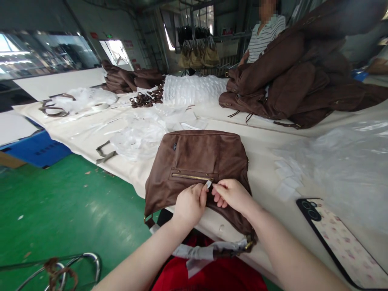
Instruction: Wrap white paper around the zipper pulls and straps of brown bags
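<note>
A brown handbag (pixel 197 151) lies flat on the table in front of me, its strap toward my body and partly wrapped in white material. Across its front runs a brass zipper (pixel 192 176). At the zipper's right end is a small white wrapping piece (pixel 209 184), apparently around the zipper pull. My left hand (pixel 190 204) pinches this piece between thumb and fingers. Close beside it, my right hand (pixel 232 196) is closed in a pinch, fingertips almost touching the white piece. Whatever is between those right fingertips is too small to make out.
A phone (pixel 342 242) and clear plastic bags (pixel 339 169) lie at right. Brown bags (pixel 297 81) are heaped behind them, near a person in a striped top (pixel 263 40). White wrapped rolls (pixel 194 89) and loose plastic (pixel 136 137) lie farther back. The table edge (pixel 121 178) drops to green floor.
</note>
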